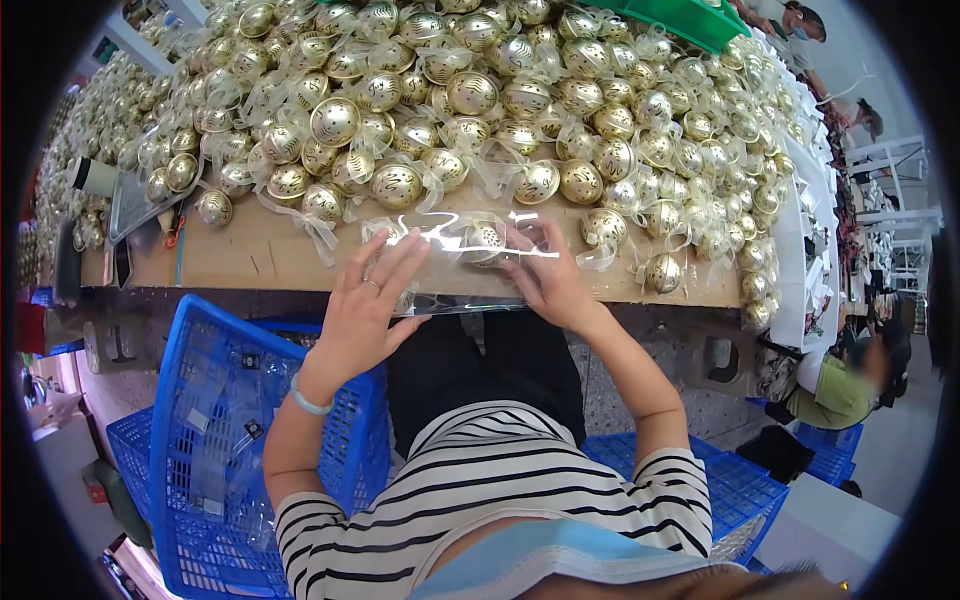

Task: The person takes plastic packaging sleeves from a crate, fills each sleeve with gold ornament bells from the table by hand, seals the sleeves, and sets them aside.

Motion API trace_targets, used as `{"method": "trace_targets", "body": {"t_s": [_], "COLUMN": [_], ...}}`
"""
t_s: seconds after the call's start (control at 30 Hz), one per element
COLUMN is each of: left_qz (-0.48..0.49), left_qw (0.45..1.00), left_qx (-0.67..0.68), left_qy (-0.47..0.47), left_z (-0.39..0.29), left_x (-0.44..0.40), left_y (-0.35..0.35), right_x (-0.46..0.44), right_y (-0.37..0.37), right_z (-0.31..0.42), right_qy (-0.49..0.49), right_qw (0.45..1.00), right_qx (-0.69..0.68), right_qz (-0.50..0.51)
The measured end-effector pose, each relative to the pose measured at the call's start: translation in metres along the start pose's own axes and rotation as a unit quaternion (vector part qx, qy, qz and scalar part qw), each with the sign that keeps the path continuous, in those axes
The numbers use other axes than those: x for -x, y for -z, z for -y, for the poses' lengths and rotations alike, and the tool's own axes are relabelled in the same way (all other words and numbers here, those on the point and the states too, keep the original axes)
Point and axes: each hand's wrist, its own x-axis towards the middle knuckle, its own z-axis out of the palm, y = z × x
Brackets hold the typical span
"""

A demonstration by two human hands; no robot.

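Note:
A clear plastic package (pixel 450 262) lies at the table's front edge, glossy with reflections. Inside or beneath its film a gold patterned ball (pixel 484 240) shows near my right hand. My left hand (pixel 375 285) rests on the package's left part with its fingers spread. On the right side, my right hand (pixel 548 275) has its fingers apart and bent around the package's end, by the ball; whether the fingertips grip the ball or only the film is unclear. Many gold balls with sheer ribbons (pixel 397 186) are heaped just beyond both hands.
A tilted blue crate (pixel 172 420) with clear packages stands at the left, another blue crate (pixel 745 490) at the lower right. A white bin (pixel 800 330) borders the table's right end. A green tray (pixel 700 25) is at the back. A person in green (pixel 835 395) sits at right.

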Motion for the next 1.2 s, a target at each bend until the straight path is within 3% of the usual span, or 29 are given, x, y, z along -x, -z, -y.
{"method": "trace_targets", "body": {"t_s": [0.13,0.23,0.43,0.53,0.63,0.83,0.93,1.03,1.13,1.2], "left_qz": [-0.004,-0.001,-0.004,0.000,0.000,0.013,0.016,0.012,0.018,0.014], "left_qw": [1.000,1.000,1.000,1.000,1.000,1.000,1.000,1.000,1.000,1.000], "left_qx": [-0.007,-0.006,-0.016,-0.014,-0.012,-0.010,-0.013,-0.016,0.002,-0.005], "left_qy": [0.004,0.003,-0.001,0.002,-0.001,-0.004,-0.006,-0.016,-0.010,-0.021], "left_z": [-0.003,-0.002,-0.003,-0.003,-0.001,-0.001,-0.001,0.000,0.001,0.001], "left_x": [-0.001,-0.001,-0.002,-0.002,-0.001,-0.001,-0.002,-0.001,-0.001,0.000], "left_y": [-0.001,-0.002,-0.003,-0.003,-0.005,-0.001,-0.001,-0.002,-0.004,-0.004], "right_x": [0.000,-0.008,-0.021,-0.025,-0.028,-0.030,-0.034,-0.032,-0.033,-0.030], "right_y": [-0.006,-0.005,0.001,-0.006,-0.015,-0.013,-0.015,-0.031,-0.032,-0.042], "right_z": [-0.004,-0.007,-0.002,-0.001,-0.014,-0.015,-0.005,-0.010,-0.001,-0.016], "right_qy": [0.018,0.040,-0.035,-0.041,0.004,-0.055,-0.209,-0.282,-0.294,-0.253], "right_qw": [0.995,0.998,0.991,0.989,0.999,0.992,0.943,0.834,0.861,0.902], "right_qx": [0.066,-0.010,-0.121,-0.143,-0.051,-0.101,-0.243,-0.473,-0.414,-0.350], "right_qz": [-0.067,-0.051,0.038,0.017,-0.019,0.043,0.085,0.038,0.004,0.021]}}
